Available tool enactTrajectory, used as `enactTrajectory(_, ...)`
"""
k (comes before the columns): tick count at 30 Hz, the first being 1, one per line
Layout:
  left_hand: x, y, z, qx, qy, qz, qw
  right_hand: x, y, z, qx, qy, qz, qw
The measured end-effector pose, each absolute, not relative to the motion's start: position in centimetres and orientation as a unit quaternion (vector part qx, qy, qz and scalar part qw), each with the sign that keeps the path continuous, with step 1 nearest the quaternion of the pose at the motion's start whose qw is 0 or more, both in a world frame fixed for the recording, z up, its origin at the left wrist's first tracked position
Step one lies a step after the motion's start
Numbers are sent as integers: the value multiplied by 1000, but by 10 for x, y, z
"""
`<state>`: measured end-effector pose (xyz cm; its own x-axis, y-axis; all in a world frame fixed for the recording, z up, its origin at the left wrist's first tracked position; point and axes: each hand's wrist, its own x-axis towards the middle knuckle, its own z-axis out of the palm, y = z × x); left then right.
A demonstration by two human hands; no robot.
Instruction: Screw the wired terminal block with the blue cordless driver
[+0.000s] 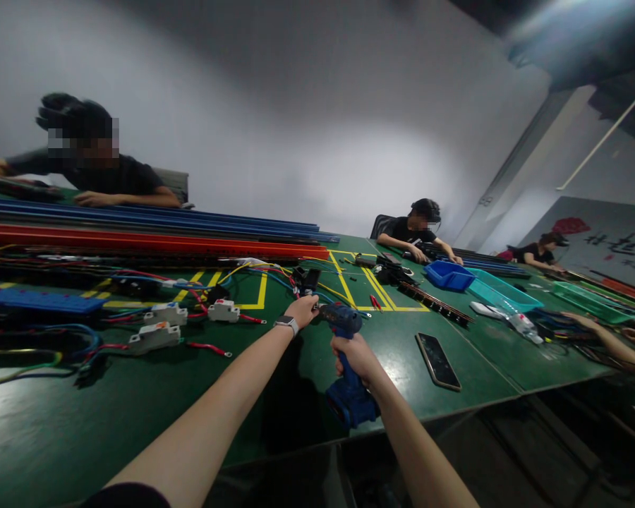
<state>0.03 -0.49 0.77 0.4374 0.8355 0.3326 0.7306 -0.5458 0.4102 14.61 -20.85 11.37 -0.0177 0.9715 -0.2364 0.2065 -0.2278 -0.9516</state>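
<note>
My right hand is wrapped round the grip of a blue cordless screwdriver, held above the green table with its nose pointing left. My left hand, with a watch on the wrist, is closed at the tool's tip; what it pinches is too small to make out. Just beyond the hands lie a black part and tangled coloured wires. White circuit breakers with red leads sit to the left.
A phone lies face up right of the tool. Long red and blue rails run along the far side. A blue bin and teal trays stand at the right. Three other people sit at the table; another person's arm reaches in at the right.
</note>
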Motion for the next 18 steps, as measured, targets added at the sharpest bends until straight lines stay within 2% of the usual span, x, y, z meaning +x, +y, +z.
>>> enactTrajectory(18,-1,-4,6,844,458,264,94,144,-211,117,-585,-494,514,388)
